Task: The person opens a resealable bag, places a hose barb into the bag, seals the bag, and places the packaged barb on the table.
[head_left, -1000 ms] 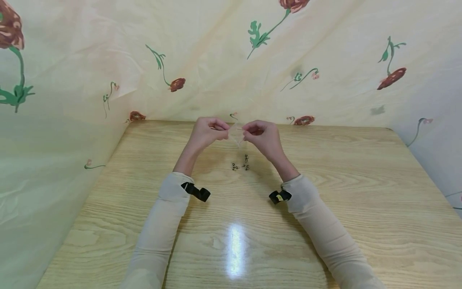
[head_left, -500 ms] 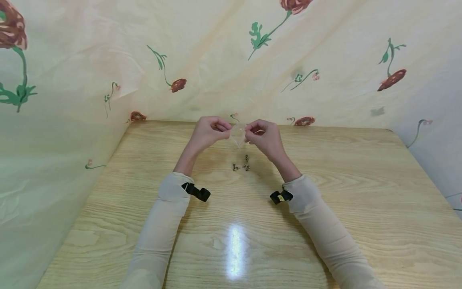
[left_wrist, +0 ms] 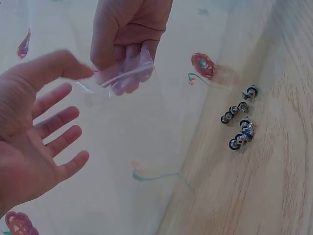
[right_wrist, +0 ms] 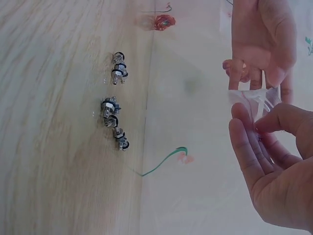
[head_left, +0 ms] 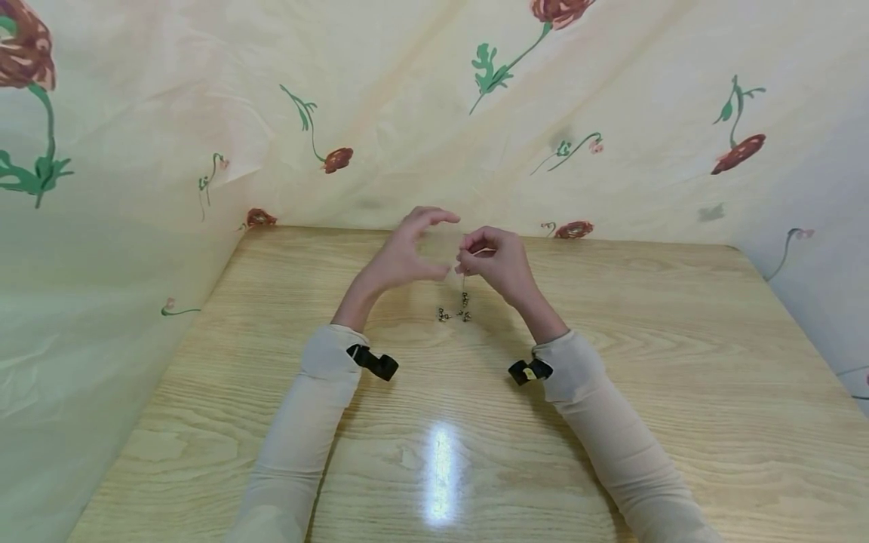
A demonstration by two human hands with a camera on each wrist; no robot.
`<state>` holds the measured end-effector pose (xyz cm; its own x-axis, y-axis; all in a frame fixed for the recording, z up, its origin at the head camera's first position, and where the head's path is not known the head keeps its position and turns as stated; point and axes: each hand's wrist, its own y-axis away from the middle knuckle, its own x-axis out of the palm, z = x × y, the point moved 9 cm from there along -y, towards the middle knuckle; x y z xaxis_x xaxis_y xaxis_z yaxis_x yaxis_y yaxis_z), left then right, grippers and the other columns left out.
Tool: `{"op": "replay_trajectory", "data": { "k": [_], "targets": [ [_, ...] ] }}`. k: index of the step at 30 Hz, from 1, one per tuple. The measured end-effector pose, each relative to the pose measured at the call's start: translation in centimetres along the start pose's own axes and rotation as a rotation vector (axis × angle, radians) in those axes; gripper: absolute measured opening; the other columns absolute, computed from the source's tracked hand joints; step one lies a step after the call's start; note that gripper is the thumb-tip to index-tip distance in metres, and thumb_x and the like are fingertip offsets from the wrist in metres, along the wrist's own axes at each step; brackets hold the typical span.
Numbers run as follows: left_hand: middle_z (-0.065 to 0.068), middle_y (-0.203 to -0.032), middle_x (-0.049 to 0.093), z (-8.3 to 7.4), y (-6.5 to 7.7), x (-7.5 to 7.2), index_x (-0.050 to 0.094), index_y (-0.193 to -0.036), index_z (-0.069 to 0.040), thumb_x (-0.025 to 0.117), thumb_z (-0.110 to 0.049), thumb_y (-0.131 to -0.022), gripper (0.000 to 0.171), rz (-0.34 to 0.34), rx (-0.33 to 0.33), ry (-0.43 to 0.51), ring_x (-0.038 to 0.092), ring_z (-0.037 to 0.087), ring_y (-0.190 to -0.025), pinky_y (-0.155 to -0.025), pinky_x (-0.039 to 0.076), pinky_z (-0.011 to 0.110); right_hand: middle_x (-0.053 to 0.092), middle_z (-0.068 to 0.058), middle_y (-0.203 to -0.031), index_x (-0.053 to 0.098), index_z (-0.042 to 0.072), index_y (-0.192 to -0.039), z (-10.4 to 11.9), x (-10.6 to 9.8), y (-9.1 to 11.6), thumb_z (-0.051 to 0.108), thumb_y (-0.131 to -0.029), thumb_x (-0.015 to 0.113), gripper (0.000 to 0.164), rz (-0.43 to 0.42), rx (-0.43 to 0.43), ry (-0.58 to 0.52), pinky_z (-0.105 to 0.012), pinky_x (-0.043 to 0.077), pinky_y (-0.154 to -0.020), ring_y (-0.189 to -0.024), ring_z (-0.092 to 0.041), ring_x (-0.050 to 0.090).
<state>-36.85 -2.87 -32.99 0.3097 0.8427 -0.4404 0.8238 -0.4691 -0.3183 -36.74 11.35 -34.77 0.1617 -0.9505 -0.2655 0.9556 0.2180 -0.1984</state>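
Beige-sleeved, a person's left hand (head_left: 399, 259) is holding its fingers spread beside a clear bag (right_wrist: 261, 100); small metal fittings (right_wrist: 109, 108) are lying below on the wooden table (head_left: 645, 392), while the right hand (head_left: 501, 262) is pinching the bag.

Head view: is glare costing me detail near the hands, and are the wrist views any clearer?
Head: a glare streak on the tabletop, well clear of the metal fittings; the clear bag is almost invisible. Left wrist: dim, slightly soft, but highlights trace the bag's edge. Right wrist: also dim, yet the bag shows whitish creases.
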Motion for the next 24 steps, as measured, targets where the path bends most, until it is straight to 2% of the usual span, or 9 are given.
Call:
{"op": "replay_trajectory", "data": {
  "k": [3, 7, 12, 15, 20, 24],
  "targets": [
    [-0.004, -0.156, 0.038, -0.3, 0.0, 0.8, 0.051, -0.146, -0.024, 0.089, -0.016, -0.073, 0.082, 0.067, 0.031, -0.096, 0.030, 0.018, -0.146, -0.118, 0.030, 0.050, 0.070, -0.008, -0.085, 0.064, -0.015, -0.101, 0.1, 0.2, 0.0, -0.003, -0.092, 0.064, 0.014, 0.031, -0.018, -0.035, -0.027, 0.060, -0.066, -0.067, -0.010, 0.070],
    [-0.001, -0.160, 0.034, -0.3, -0.1, 1.8, 0.046, -0.150, -0.025, 0.094, -0.029, -0.068, 0.095, 0.126, 0.043, -0.195, 0.024, 0.020, -0.151, -0.120, 0.023, 0.053, 0.072, -0.001, -0.080, 0.062, -0.015, -0.099, 0.0, 0.6, -0.1, -0.005, -0.093, 0.064, 0.012, 0.077, 0.003, -0.099, -0.027, 0.059, -0.065, -0.069, -0.009, 0.070],
    [-0.003, -0.161, 0.035, 0.2, -0.2, 2.8, 0.041, -0.151, -0.029, 0.097, -0.044, -0.061, 0.107, 0.166, 0.013, -0.300, 0.010, 0.023, -0.159, -0.123, 0.007, 0.059, 0.073, 0.003, -0.076, 0.060, -0.015, -0.100, -0.6, 0.9, -0.1, -0.006, -0.093, 0.064, 0.012, 0.117, 0.076, -0.161, -0.027, 0.060, -0.065, -0.067, -0.010, 0.070],
    [-0.005, -0.159, 0.038, 0.6, -0.2, 3.2, 0.037, -0.152, -0.029, 0.097, -0.047, -0.059, 0.112, 0.170, 0.006, -0.342, 0.006, 0.024, -0.159, -0.123, 0.003, 0.059, 0.073, 0.003, -0.076, 0.059, -0.016, -0.103, -0.9, 0.9, -0.2, -0.005, -0.093, 0.064, 0.015, 0.128, 0.108, -0.179, -0.028, 0.060, -0.065, -0.066, -0.011, 0.071],
    [0.000, -0.149, 0.040, 0.8, -0.2, 3.3, 0.034, -0.149, -0.027, 0.096, -0.041, -0.061, 0.109, 0.143, 0.009, -0.384, 0.018, 0.028, -0.153, -0.122, 0.005, 0.058, 0.074, 0.003, -0.077, 0.061, -0.013, -0.105, -1.5, 1.0, -0.2, -0.004, -0.094, 0.065, 0.015, 0.141, 0.152, -0.188, -0.028, 0.060, -0.066, -0.066, -0.011, 0.071],
    [0.004, -0.140, 0.043, 0.9, -0.2, 3.3, 0.037, -0.145, -0.024, 0.093, -0.031, -0.062, 0.099, 0.119, 0.011, -0.399, 0.032, 0.027, -0.139, -0.119, 0.009, 0.057, 0.075, 0.002, -0.077, 0.063, -0.010, -0.104, -1.9, 1.0, -0.3, -0.003, -0.094, 0.065, 0.013, 0.144, 0.169, -0.191, -0.028, 0.060, -0.066, -0.065, -0.011, 0.071]
  ]
}}
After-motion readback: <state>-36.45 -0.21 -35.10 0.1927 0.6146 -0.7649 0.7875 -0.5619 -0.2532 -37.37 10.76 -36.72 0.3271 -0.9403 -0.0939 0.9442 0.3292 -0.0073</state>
